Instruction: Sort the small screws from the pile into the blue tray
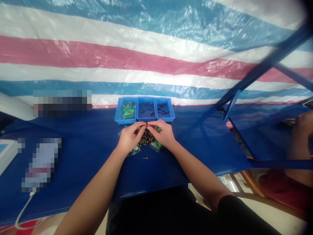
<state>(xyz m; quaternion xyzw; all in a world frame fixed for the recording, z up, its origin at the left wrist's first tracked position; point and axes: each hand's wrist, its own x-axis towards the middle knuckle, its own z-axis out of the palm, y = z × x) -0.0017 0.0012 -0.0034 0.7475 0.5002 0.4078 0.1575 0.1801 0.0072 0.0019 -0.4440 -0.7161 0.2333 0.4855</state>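
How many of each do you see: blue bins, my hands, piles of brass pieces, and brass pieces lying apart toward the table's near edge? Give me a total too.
Bins: 3
Hands, left hand and right hand: 2
Pile: 1
Stray piece: 1
Total: 7

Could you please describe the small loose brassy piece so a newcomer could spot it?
On the blue table, find the brassy pile in front of three blue bins. Nearer the camera lies the loose piece, alone rather than heaped.
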